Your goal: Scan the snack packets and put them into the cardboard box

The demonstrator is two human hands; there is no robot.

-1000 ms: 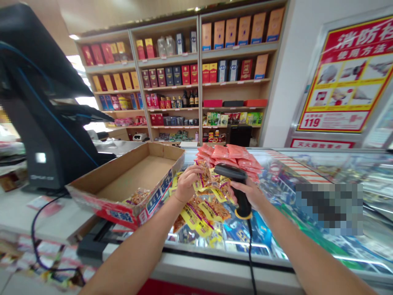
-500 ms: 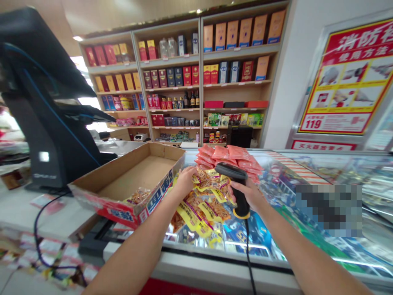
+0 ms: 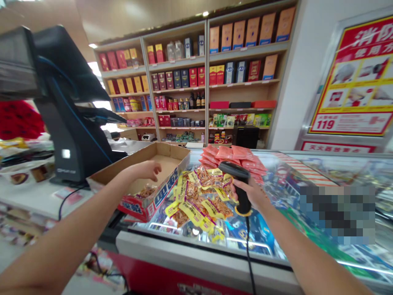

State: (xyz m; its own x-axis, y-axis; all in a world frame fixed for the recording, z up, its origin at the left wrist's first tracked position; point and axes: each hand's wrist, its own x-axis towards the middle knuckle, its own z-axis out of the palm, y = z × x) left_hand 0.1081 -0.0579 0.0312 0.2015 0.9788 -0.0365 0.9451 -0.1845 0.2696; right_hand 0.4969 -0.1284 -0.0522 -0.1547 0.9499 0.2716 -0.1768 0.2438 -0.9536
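My left hand (image 3: 146, 170) is over the cardboard box (image 3: 172, 150), its fingers loosely bent and apart with nothing seen in them. A few snack packets (image 3: 145, 191) lie in the near end of that box. My right hand (image 3: 252, 191) grips a black barcode scanner (image 3: 243, 192) upright, its cable running down over the counter edge. Beside the scanner, several yellow-labelled snack packets (image 3: 196, 207) are spread in a heap on the glass top. Behind them rises a pile of orange-pink packets (image 3: 233, 155).
A black point-of-sale terminal (image 3: 70, 123) stands at the left on a white counter (image 3: 39, 192). Under me stretches a glass-topped freezer (image 3: 276, 172) with goods inside. Shelves of boxed bottles (image 3: 181, 78) line the back wall. A red fire sign (image 3: 353, 78) hangs at right.
My left hand has moved left from the snack packets to over the cardboard box. My right hand keeps hold of the scanner. The view has shifted slightly left.
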